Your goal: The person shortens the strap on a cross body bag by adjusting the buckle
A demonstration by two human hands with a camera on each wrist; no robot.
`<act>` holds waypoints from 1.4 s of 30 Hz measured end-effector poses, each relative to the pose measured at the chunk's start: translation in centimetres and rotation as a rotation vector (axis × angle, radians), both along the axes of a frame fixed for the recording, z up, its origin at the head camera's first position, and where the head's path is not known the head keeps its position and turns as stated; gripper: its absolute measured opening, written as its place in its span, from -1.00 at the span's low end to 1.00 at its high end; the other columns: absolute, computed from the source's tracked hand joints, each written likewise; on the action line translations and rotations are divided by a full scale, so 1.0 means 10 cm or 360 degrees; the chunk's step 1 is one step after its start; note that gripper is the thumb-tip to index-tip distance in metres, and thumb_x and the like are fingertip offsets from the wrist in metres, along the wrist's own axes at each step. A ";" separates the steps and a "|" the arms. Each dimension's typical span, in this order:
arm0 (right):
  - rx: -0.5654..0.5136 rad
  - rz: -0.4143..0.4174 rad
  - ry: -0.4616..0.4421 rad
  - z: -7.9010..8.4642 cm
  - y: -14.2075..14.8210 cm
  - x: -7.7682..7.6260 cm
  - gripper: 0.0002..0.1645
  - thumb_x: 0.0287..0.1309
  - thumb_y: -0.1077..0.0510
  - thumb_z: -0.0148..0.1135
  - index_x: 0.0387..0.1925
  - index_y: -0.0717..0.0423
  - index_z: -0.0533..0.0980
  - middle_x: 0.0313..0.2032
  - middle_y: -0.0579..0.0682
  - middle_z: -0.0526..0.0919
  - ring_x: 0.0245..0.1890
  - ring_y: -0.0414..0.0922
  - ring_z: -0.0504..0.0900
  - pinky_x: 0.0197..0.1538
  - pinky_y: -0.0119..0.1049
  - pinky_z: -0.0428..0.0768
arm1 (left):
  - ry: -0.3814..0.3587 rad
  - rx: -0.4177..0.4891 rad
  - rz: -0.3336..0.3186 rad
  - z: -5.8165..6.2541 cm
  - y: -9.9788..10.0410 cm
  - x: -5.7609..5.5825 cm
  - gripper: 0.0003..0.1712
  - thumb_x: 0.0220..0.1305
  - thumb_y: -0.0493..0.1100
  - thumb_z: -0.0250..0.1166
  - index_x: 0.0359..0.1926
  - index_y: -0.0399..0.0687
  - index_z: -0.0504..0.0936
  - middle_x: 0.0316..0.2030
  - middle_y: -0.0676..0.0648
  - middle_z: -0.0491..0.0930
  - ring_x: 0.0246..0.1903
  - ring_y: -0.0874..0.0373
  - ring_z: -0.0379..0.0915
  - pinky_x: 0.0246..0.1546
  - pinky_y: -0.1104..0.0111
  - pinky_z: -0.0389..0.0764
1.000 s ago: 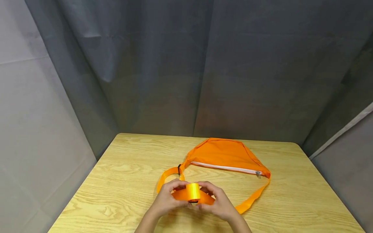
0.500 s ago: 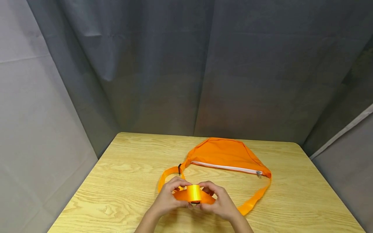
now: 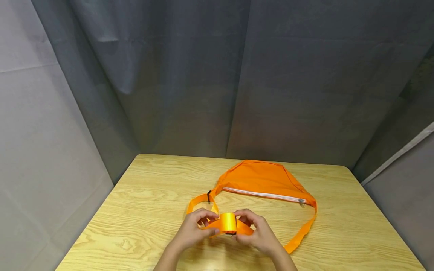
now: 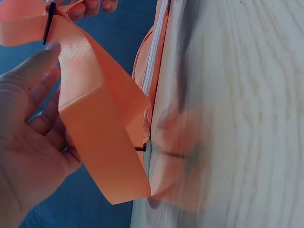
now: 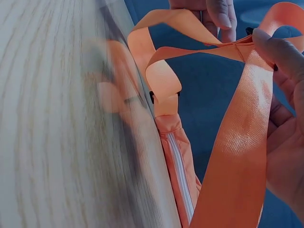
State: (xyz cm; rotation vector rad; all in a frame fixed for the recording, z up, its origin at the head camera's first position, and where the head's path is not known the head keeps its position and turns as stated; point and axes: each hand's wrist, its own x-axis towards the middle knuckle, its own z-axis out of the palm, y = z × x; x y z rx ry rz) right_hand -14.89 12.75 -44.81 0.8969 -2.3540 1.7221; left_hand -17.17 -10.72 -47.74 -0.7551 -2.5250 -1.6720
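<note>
An orange waist bag [image 3: 261, 180] lies toward the back of the wooden table, its white zipper [image 3: 264, 193] facing front. Its strap [image 3: 298, 235] comes round to both hands, where it forms a small shiny loop [image 3: 228, 223] at a black slider [image 4: 49, 23]. My right hand [image 3: 255, 233] pinches the strap beside the slider, with the thumb pressed there in the right wrist view. On the other side my left hand [image 3: 194, 230] has the strap between thumb and curled fingers. Its thumb tip lies right at the strap's edge in the left wrist view.
A second black slider [image 3: 208, 197] sits on the strap near the bag's left end. The wooden table [image 3: 142, 218] has a grey curtain [image 3: 183, 94] behind it and pale fabric panels [image 3: 44, 150] at the sides.
The small loop and slider have shifted slightly right with my right hand. My left hand has moved a little left, so the hands stand further apart. The bag stays put.
</note>
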 end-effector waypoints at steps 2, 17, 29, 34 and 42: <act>-0.0014 0.0014 0.0028 -0.01 0.00 -0.01 -0.40 -0.29 0.47 0.41 -0.07 0.18 0.49 -0.44 0.12 0.56 -0.46 0.06 0.49 -0.34 -0.24 0.49 | -0.0014 -0.0008 -0.0007 0.03 0.01 0.01 -0.71 -0.02 -0.24 0.45 -0.19 -0.09 0.67 -0.32 -0.05 0.60 -0.47 0.15 0.41 -0.45 0.40 0.45; -0.0085 -0.0009 0.0027 -0.13 0.16 -0.08 -0.41 -0.23 0.45 0.43 -0.04 0.22 0.48 -0.38 0.01 0.59 -0.45 -0.01 0.51 -0.35 -0.26 0.49 | 0.0015 -0.0028 -0.0030 0.31 -0.25 0.13 -0.83 0.11 -0.39 0.31 -0.24 -0.19 0.68 -0.37 -0.07 0.60 -0.39 0.18 0.42 -0.33 0.36 0.47; -0.0116 0.0044 -0.0014 -0.31 0.15 -0.16 -0.40 -0.16 0.32 0.46 0.01 0.10 0.47 -0.33 -0.02 0.61 -0.41 -0.05 0.52 -0.29 -0.28 0.49 | -0.0038 -0.0095 -0.0102 -0.07 -0.18 -0.09 -0.72 0.14 -0.22 0.34 -0.09 -0.11 0.62 -0.27 -0.02 0.59 -0.34 0.21 0.49 -0.28 0.32 0.46; -0.0109 0.0055 -0.0035 -0.21 0.12 -0.11 -0.41 -0.17 0.42 0.42 -0.01 0.14 0.47 -0.34 0.01 0.60 -0.44 0.01 0.51 -0.31 -0.26 0.49 | 0.0003 -0.0075 -0.0164 -0.04 -0.04 -0.13 -0.72 0.15 -0.12 0.34 -0.09 -0.03 0.63 -0.21 0.06 0.59 -0.29 0.19 0.50 -0.27 0.26 0.47; -0.0132 0.0069 -0.0050 -0.02 0.09 -0.02 -0.44 -0.16 0.47 0.38 -0.04 0.21 0.46 -0.37 0.06 0.58 -0.45 0.06 0.49 -0.32 -0.25 0.49 | 0.0027 0.0016 -0.0182 0.07 0.13 -0.12 -0.77 0.11 -0.22 0.37 -0.16 -0.04 0.66 -0.30 0.03 0.58 -0.42 0.23 0.42 -0.43 0.41 0.46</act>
